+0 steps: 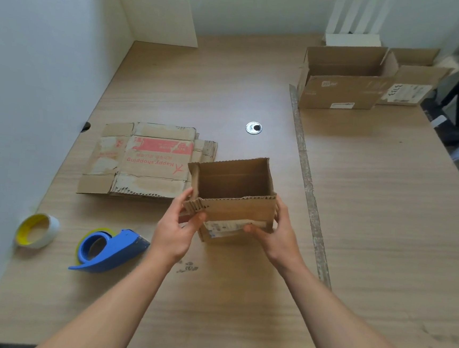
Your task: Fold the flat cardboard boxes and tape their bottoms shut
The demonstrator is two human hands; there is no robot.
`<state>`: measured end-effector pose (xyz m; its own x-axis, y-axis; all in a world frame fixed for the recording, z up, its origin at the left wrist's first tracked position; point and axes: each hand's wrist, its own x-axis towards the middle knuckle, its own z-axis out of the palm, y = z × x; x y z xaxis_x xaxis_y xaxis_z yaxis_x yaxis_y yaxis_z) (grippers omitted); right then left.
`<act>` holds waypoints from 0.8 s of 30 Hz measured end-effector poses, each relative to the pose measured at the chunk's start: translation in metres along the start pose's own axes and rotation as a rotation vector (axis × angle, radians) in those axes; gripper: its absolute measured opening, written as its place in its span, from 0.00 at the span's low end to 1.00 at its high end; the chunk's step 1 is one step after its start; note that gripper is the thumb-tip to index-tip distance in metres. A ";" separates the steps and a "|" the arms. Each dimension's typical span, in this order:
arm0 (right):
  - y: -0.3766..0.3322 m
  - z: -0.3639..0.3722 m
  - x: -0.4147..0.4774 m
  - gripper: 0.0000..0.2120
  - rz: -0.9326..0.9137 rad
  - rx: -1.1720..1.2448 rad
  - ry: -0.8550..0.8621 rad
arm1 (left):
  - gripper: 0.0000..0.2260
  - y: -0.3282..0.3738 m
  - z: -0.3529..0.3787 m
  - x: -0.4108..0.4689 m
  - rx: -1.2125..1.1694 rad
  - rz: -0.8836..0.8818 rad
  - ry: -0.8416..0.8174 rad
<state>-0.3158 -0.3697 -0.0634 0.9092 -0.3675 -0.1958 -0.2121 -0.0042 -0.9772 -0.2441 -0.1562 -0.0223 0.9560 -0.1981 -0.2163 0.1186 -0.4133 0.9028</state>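
The wooden table [383,242] carries everything. At two o'clock from where the person stands, two set-up boxes [341,92] sit open-topped at the far edge, probably parked there as finished. Their white labels are too blurred to read.

At ten o'clock lies the stack of flat cartons [146,161], near enough for the next pick. Its red print, upside down from here, reads "Happy shopping".

Dead ahead is the small box [236,210], squared up with its mouth upward. The left hand [176,230] grasps its near left corner and the right hand [276,233] its right side, thumbs on the front face, I'd say to keep it square. Its bottom is hidden, and its white label is illegible.

The blue tape dispenser [113,249] waits at eight o'clock, with a yellow-cored tape roll [37,230] beyond it.
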 end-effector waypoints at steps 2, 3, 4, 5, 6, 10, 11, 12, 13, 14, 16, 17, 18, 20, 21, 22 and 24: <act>-0.008 -0.003 0.000 0.38 -0.038 -0.011 0.020 | 0.27 0.003 -0.004 0.004 -0.020 0.009 -0.003; -0.012 -0.004 -0.001 0.38 -0.047 0.010 0.017 | 0.26 0.007 -0.004 0.005 -0.009 0.023 -0.008; -0.017 -0.005 0.000 0.38 -0.044 0.035 0.014 | 0.24 0.011 -0.005 0.007 0.000 0.035 -0.001; -0.023 -0.006 0.000 0.37 -0.040 0.052 0.015 | 0.20 0.016 -0.004 0.008 0.001 0.046 0.018; -0.030 -0.007 0.000 0.36 -0.045 0.056 0.026 | 0.15 0.021 -0.004 0.010 0.005 0.058 0.037; -0.054 -0.008 0.000 0.32 -0.091 0.049 0.078 | 0.10 0.040 -0.004 0.018 -0.012 0.131 0.047; -0.059 -0.009 -0.002 0.32 -0.096 0.041 0.073 | 0.10 0.044 -0.006 0.020 -0.038 0.137 0.047; -0.063 -0.010 -0.003 0.33 -0.101 0.028 0.066 | 0.10 0.048 -0.009 0.023 -0.061 0.140 0.045; -0.068 -0.011 -0.005 0.33 -0.112 0.013 0.064 | 0.10 0.052 -0.012 0.025 -0.090 0.147 0.041; -0.073 -0.011 -0.008 0.33 -0.125 -0.001 0.068 | 0.10 0.054 -0.016 0.028 -0.094 0.161 0.035; -0.080 -0.010 -0.010 0.32 -0.140 -0.001 0.103 | 0.11 0.059 -0.023 0.031 -0.067 0.198 0.022; -0.082 -0.008 -0.011 0.32 -0.140 0.017 0.128 | 0.13 0.062 -0.027 0.032 -0.057 0.214 0.014; -0.084 -0.006 -0.012 0.31 -0.144 0.036 0.150 | 0.15 0.066 -0.030 0.033 -0.049 0.232 0.007; -0.087 -0.001 -0.014 0.29 -0.157 0.072 0.186 | 0.18 0.073 -0.037 0.034 -0.032 0.264 -0.017; -0.088 0.002 -0.014 0.29 -0.160 0.096 0.204 | 0.20 0.076 -0.040 0.035 -0.017 0.273 -0.033; -0.089 0.003 -0.015 0.28 -0.161 0.118 0.227 | 0.23 0.079 -0.043 0.037 0.002 0.284 -0.048; -0.089 0.006 -0.015 0.27 -0.169 0.149 0.268 | 0.27 0.082 -0.046 0.041 0.024 0.300 -0.077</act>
<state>-0.3086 -0.3577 0.0265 0.7965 -0.6043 -0.0212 0.0058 0.0428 -0.9991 -0.1826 -0.1569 0.0602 0.9243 -0.3805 0.0305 -0.1731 -0.3465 0.9219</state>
